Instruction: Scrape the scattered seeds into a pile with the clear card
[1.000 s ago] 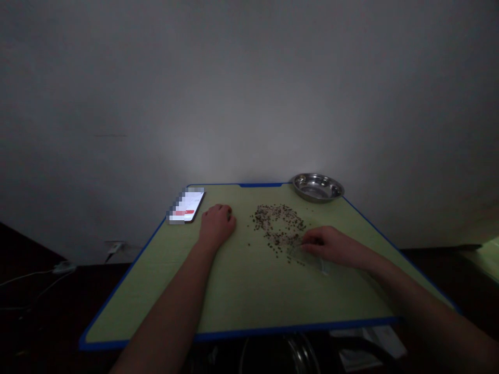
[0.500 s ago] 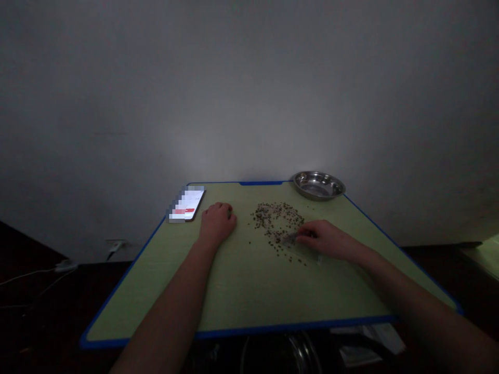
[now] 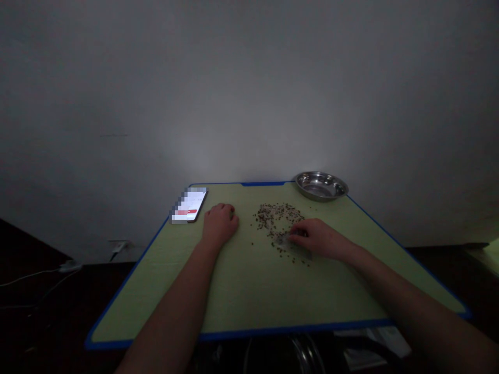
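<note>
Small dark pieces like beans or seeds, mixed with paler grains, lie in a loose scatter (image 3: pixel 277 214) on the pale green tabletop (image 3: pixel 249 291). My right hand (image 3: pixel 317 238) is at the scatter's near right side, fingers pinched on a thin see-through plastic bag (image 3: pixel 302 253). The bag lies low over some of the pieces, and its far part is hidden by my fingers. To the left of the scatter, my left hand (image 3: pixel 220 222) rests on the table with fingers curled in. Something small may be between its thumb and fingers, too dim to name.
A shiny metal bowl (image 3: pixel 322 187) stands at the far right corner. At the far left lies a phone (image 3: pixel 191 205) with a lit screen. The table has a blue rim (image 3: pixel 265 329), and a wall rises behind it. Cables (image 3: pixel 70 266) run on the left.
My right hand has slid a little left over the scatter with the plastic bag. My left hand stays in place. The whole view has shifted slightly.
</note>
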`<action>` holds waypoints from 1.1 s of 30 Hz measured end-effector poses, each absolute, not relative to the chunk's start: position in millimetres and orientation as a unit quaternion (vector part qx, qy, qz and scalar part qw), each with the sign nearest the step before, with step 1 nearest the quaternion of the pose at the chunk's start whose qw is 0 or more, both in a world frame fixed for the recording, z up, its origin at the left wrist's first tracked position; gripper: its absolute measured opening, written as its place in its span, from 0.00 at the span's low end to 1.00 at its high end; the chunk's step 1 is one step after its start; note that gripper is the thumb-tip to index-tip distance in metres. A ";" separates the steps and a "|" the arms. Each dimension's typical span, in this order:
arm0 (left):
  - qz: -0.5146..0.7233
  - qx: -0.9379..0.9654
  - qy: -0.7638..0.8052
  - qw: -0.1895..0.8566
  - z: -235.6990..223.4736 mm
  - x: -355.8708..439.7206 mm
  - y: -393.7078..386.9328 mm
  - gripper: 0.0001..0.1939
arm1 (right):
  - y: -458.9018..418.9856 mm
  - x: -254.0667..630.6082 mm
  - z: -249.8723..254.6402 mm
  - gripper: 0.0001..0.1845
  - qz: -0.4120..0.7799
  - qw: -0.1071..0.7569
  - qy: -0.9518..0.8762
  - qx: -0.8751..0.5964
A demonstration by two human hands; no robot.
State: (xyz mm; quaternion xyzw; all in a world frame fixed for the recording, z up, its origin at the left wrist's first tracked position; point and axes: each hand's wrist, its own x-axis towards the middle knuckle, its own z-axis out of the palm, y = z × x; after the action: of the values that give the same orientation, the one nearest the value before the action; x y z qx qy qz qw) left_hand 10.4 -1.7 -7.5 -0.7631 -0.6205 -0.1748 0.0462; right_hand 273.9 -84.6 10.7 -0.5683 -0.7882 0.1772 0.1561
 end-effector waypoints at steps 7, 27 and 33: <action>-0.180 -0.766 -0.616 0.046 -8.9 9.9 -2.3 0.15 | -77.5 264.8 12.7 0.10 0.149 0.152 -0.798 -0.564; -0.183 -0.760 -0.623 0.032 -8.6 10.3 -2.5 0.14 | -86.3 275.6 16.4 0.12 0.224 0.155 -0.795 -0.542; -0.178 -0.762 -0.622 0.041 -7.3 10.6 -3.5 0.15 | -84.9 275.8 14.4 0.12 0.205 0.161 -0.791 -0.554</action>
State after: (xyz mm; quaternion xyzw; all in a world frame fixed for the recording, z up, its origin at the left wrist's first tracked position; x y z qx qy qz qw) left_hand 10.6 -3.5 -7.3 -0.7618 -0.6217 -0.1775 0.0408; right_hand 275.8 -84.9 14.4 -0.5541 -0.7907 0.2046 0.1611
